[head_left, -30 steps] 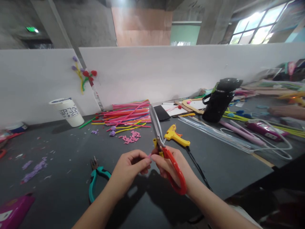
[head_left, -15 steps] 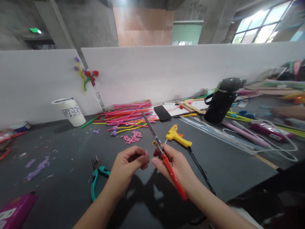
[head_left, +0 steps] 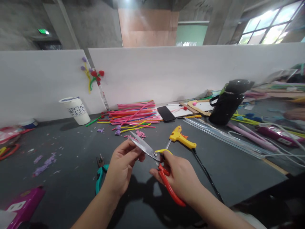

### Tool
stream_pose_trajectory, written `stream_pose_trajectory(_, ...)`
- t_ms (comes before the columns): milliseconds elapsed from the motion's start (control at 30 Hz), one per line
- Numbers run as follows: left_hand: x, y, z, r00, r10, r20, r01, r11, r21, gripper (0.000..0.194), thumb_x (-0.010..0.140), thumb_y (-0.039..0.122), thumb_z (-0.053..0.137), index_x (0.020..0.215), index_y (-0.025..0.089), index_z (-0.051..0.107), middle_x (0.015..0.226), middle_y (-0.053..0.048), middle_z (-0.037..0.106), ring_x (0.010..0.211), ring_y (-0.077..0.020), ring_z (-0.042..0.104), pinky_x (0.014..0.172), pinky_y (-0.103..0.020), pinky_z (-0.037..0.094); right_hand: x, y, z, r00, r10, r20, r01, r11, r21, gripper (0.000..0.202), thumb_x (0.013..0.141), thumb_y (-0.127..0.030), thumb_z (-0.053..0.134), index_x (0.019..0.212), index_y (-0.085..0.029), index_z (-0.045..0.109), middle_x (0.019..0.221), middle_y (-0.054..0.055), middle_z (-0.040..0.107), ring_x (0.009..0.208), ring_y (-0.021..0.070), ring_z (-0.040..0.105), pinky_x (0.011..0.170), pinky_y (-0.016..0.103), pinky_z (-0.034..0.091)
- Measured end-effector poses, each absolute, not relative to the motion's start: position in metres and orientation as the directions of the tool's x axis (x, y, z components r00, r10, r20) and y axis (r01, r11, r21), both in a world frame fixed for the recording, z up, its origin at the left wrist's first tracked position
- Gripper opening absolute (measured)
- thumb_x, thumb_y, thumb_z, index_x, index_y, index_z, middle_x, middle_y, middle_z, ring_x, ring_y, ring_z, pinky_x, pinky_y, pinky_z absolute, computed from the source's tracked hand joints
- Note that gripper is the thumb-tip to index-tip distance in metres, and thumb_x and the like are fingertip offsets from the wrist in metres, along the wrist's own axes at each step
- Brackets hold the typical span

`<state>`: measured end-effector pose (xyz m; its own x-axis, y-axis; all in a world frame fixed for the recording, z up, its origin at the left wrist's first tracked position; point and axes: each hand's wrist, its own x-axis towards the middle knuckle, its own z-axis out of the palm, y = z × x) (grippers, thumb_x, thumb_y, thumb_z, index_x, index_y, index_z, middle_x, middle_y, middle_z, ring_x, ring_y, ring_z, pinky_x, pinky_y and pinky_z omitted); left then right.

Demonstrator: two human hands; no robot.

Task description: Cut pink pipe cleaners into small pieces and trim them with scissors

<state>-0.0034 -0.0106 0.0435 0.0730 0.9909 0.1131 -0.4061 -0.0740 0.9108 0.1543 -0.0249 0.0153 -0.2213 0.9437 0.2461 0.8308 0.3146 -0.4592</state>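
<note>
My right hand (head_left: 179,173) is wrapped round the red-handled scissors (head_left: 147,149), whose blades are a little apart and point up and left. Close to those blades, my left hand (head_left: 125,162) has its thumb and fingers pinched together; what lies between them is hidden. A yellow strip (head_left: 164,150) shows just above my right hand, and I cannot tell whether it touches the hand. Small pink pieces (head_left: 140,134) lie on the table beyond the blades. Teal-handled pliers (head_left: 101,175) lie left of my left forearm, and a yellow glue gun (head_left: 182,138) lies beyond my right hand.
Pink and red craft stems (head_left: 133,114) are bundled by the white partition (head_left: 154,73). A phone (head_left: 166,113), a black jug (head_left: 227,103), clear sticks (head_left: 221,136) and a white cup (head_left: 77,111) stand or lie around. Purple scraps (head_left: 46,163) litter the left. A co-worker's hand (head_left: 295,114) shows far right.
The scissors have swung left and down, so their blades now lie beside my left fingers and have parted slightly. The view has shifted a little to the left.
</note>
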Motion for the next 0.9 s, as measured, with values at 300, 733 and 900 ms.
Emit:
stream_pose_trajectory(300,-0.0035,-0.0111,0.043,0.074,0.99,0.124,-0.417,-0.082,0.905,0.007,0.069,0.011,0.057,0.067,0.016,0.06,0.06,0.003,0.054,0.055,-0.0072,0.048,0.055,-0.019,0.038,0.152,-0.0262,0.0175,-0.245,0.944,0.221,0.815,0.324,-0.481,0.034,0.073,-0.055,0.043,0.077,-0.021,0.044,0.06,-0.001,0.056,0.052,0.0149,0.051,0.048,0.022,0.025)
stream_pose_trajectory(733,-0.0046,-0.0101,0.0437,0.06,0.993,0.1,-0.407,-0.067,0.911,0.005,0.067,0.012,0.058,0.068,0.016,0.059,0.061,0.003,0.055,0.057,-0.0082,0.05,0.056,-0.02,0.039,0.1535,-0.025,0.019,-0.199,0.953,0.229,0.832,0.288,-0.473,0.035,0.072,-0.054,0.045,0.066,-0.019,0.047,0.053,-0.001,0.053,0.047,0.0124,0.048,0.045,0.021,0.023)
stream_pose_trajectory(900,-0.0041,-0.0101,0.0468,0.029,0.997,0.076,-0.382,-0.059,0.922,0.002,0.066,0.014,0.059,0.065,0.017,0.058,0.061,0.003,0.056,0.055,-0.0079,0.049,0.055,-0.02,0.039,0.154,-0.0241,0.0203,-0.192,0.957,0.215,0.813,0.278,-0.511,0.033,0.074,-0.051,0.044,0.062,-0.02,0.044,0.05,-0.003,0.049,0.043,0.0104,0.041,0.043,0.02,0.022)
